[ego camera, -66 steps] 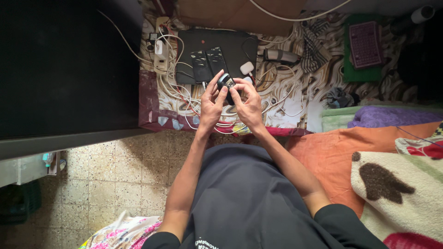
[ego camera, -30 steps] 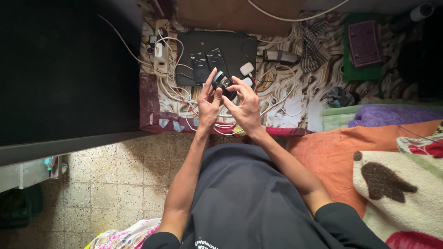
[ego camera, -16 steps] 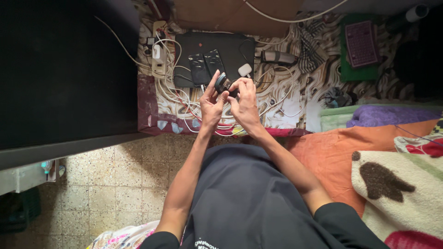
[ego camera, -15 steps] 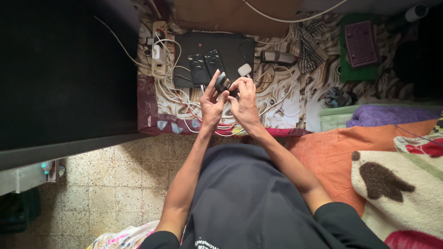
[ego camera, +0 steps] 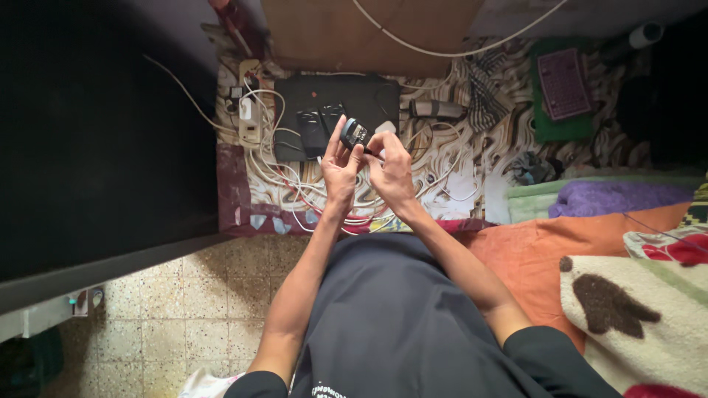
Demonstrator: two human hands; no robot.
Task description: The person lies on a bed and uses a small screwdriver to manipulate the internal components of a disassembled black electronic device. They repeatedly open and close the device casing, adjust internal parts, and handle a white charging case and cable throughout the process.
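Both hands meet above the patterned cloth (ego camera: 472,147), sharing one small dark device (ego camera: 354,133) with a round lens-like face. Left hand (ego camera: 341,163) pinches its lower body between thumb and fingertips, index finger extended upward along the left side. Right hand (ego camera: 389,171) is curled, fingertips closed on a thin dark piece at the device's right edge; too small to tell whether that is a cable end or a tab. Device sits at the fingertips of both hands, held up off the cloth, in front of the black laptop (ego camera: 335,110).

Judgement on handling: looks light, rigid, hard-shelled and probably smooth; the lens face likely scratches or smudges, so the side walls are the place to grip, as the left hand does now.

Outward: white cables (ego camera: 295,177) loop in a tangle beneath the hands, running to a power strip (ego camera: 248,110) at the left. A green book (ego camera: 562,88) lies at the far right. Orange bedding (ego camera: 546,243) lies right of the person's lap, and tiled floor (ego camera: 184,302) to the left.
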